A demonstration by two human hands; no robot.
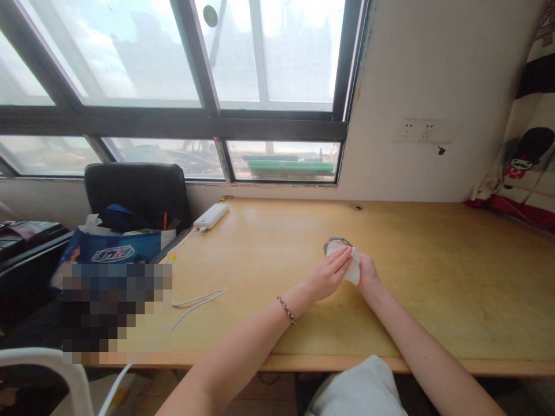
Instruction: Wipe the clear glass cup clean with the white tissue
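Over the middle of the desk, my two hands are together around a small round object with a dark, shiny rim (337, 240), perhaps a glass; most of it is covered. A white tissue (354, 270) lies against its near side. My left hand (330, 274), a braided bracelet on its wrist, presses the tissue onto the object with the fingers held together. From the right, my right hand (367, 270) is closed around the object's side. Its fingers are largely hidden behind the tissue and the object.
The wooden desk (433, 277) runs up to the wall and window. On its left side lie a white power bank (211, 216) and a looped white cable (199, 300). A black chair (136, 188) holding a blue bag (115, 248) stands left. A patterned curtain (529, 156) hangs right.
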